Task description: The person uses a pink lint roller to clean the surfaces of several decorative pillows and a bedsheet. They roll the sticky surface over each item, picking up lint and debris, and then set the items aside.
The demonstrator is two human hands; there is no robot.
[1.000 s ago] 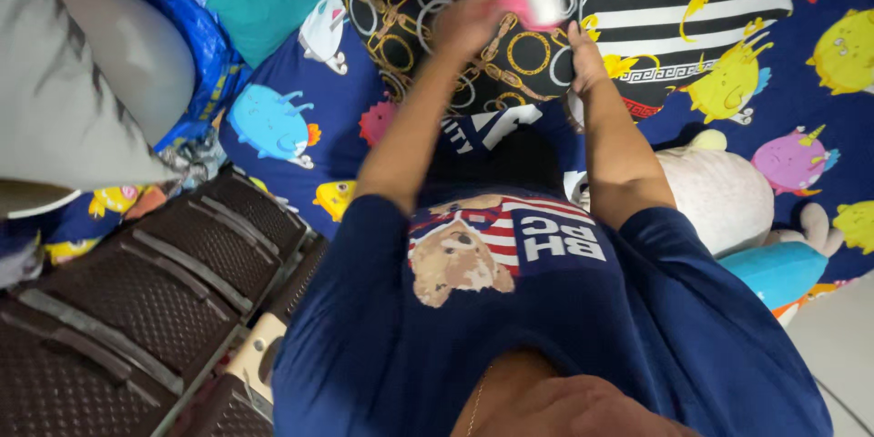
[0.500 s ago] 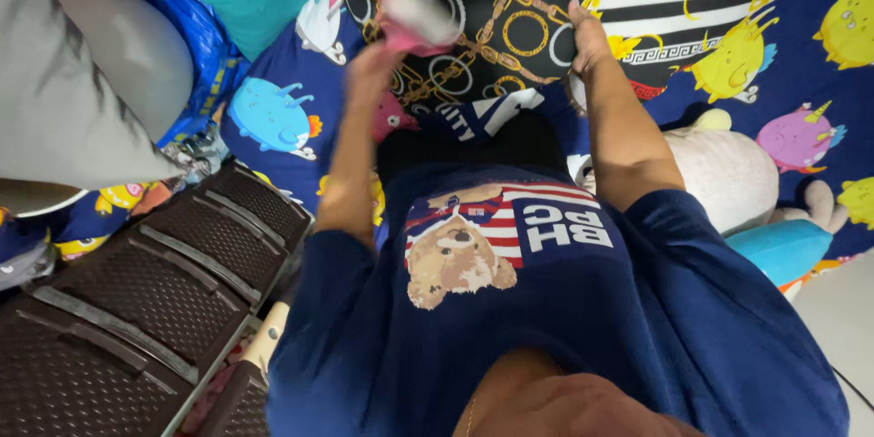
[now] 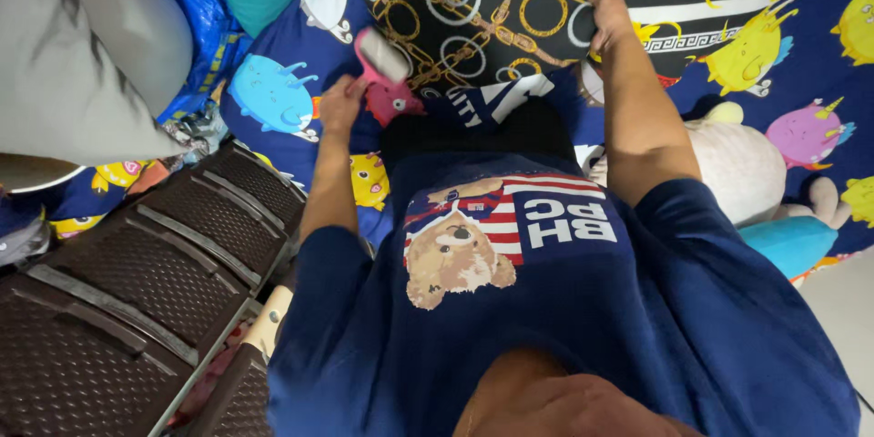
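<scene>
L hand (image 3: pixel 341 102) is gripping a pink lint roller (image 3: pixel 382 64) w/ closed grip; R hand (image 3: pixel 608 11) is clutching black chain-print cloth (image 3: pixel 473 0) on the bed's cartoon sheet (image 3: pixel 774 82)

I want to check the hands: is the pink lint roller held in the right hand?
No, the pink lint roller is in the left hand, while the right hand grips the black patterned cloth.

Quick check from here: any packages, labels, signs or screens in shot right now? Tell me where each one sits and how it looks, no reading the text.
No screens or signs.
Blue plastic bag: upper left, beside the grey cushion; crinkled, glossy blue with yellow print.
Shirt graphic: on the chest of the person's navy shirt; a tan bear, red and white stripes, white block lettering.
White lettering patch: navy fabric under the black and gold cloth.
</scene>
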